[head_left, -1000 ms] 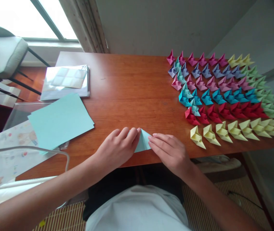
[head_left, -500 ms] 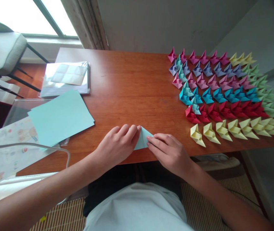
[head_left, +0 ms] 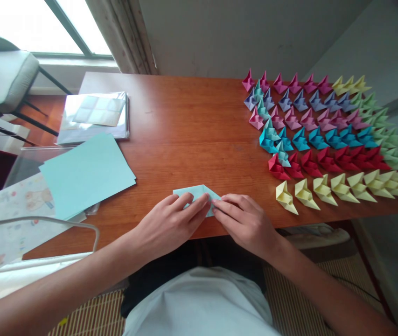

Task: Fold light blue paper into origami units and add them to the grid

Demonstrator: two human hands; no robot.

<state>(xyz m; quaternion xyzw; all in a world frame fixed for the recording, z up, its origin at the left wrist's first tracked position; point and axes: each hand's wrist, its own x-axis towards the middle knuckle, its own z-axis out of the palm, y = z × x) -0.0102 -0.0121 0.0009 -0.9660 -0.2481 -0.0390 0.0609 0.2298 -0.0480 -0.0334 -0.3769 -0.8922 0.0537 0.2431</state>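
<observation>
Since the earlier frame, the left hand has slid nearer the table's near edge, uncovering the far edge and left end of a small, flat, folded piece of pale aqua paper; the right hand has hardly moved. At the far left stands a chair with a pale cushioned seat. On the left of the brown wooden table lie a white printed sheet, rectangular pale aqua paper sheets partly over it, and, farther back, a shiny, flat, plastic-covered stack. The folded piece is at the near edge, around the middle. The left hand's bent fingers lie close together, pressing on it; its thumb's grip cannot be told. The right hand has its fingers together, tips on the piece's right slope; whether it pinches the paper cannot be told. On the right sit rows of folded, pointed paper shapes: magenta farthest, then lavender, pink, blue, red, and pale yellow nearest, with aqua ones along the left end.
</observation>
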